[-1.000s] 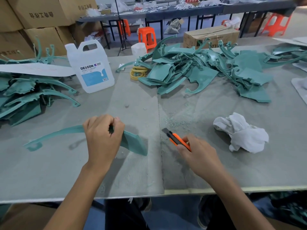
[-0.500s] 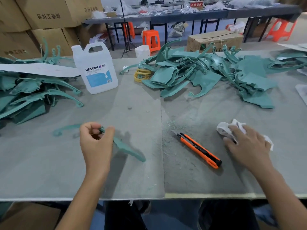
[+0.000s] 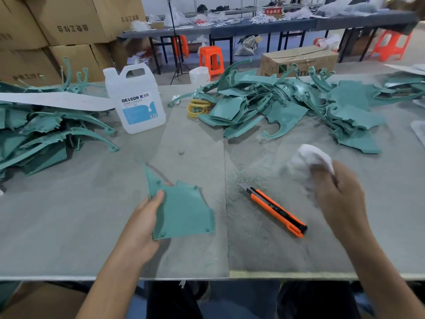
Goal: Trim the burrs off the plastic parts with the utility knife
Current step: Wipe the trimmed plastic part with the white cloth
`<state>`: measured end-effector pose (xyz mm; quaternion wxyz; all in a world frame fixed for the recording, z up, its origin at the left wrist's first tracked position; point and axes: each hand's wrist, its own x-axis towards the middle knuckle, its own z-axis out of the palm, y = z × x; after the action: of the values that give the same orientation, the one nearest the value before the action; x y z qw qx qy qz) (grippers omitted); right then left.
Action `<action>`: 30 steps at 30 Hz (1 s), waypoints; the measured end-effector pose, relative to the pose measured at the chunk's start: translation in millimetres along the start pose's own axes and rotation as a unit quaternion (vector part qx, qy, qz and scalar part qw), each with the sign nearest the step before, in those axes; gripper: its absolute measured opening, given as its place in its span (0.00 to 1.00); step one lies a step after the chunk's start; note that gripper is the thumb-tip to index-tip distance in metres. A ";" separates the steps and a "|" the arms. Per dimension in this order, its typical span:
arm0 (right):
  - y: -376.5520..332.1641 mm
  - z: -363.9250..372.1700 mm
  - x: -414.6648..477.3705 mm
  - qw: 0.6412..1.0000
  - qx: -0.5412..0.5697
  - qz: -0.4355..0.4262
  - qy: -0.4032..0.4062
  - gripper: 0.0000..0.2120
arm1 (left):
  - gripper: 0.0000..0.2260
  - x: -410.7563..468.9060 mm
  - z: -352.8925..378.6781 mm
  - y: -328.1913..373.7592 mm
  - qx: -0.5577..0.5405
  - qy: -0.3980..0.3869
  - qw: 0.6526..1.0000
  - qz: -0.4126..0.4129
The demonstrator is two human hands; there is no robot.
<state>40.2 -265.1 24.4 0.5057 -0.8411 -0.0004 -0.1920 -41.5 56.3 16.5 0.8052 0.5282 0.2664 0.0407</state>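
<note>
Knife (image 3: 277, 211) lying on surface (image 3: 69, 226), not cutting. Left hand (image 3: 140, 226) grip clamped on teal part (image 3: 184, 212); right hand (image 3: 340, 194) clamped on white rag (image 3: 309, 157). Big pile (image 3: 287, 109) prob. untrimmed; lots left.

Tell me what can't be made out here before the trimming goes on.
Head view only:
- White rag: blurred by motion, part hidden in the right hand.
- Green plastic part: burrs too small to see; left hand covers one edge.
- Jug label: small print unreadable.
- Utility knife: blade length unclear.
</note>
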 end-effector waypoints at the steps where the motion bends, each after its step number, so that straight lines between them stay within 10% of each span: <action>1: -18.3 10.1 -6.7 0.999 0.040 -0.032 -0.009 0.19 | 0.12 -5.8 5.5 1.8 -0.019 -0.026 0.999 0.011; 7: -83.5 82.7 -54.0 0.980 0.097 -0.110 -0.132 0.05 | 0.19 -41.0 45.4 4.1 -0.087 -0.149 0.983 0.064; 17: -87.5 125.7 -110.3 0.942 0.187 -0.226 -0.165 0.13 | 0.32 -44.7 60.2 4.0 -0.036 -0.139 0.986 0.089; 21: -59.0 125.7 -61.6 0.991 0.022 -0.102 -0.085 0.10 | 0.20 -53.9 59.6 0.6 -0.058 -0.061 0.968 0.235; 24: -42.5 111.6 -45.0 0.990 0.096 0.040 -0.091 0.08 | 0.12 -48.7 45.5 6.5 -0.028 0.005 0.959 0.281; 30: -66.9 79.3 -54.1 0.785 0.460 0.240 -0.338 0.22 | 0.14 -27.6 44.9 -6.8 0.192 0.140 0.901 0.363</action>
<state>2.7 -154.5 30.9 0.8299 -0.4927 -0.0573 0.2553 -45.3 6.5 34.7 0.5717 0.7218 0.1685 0.3519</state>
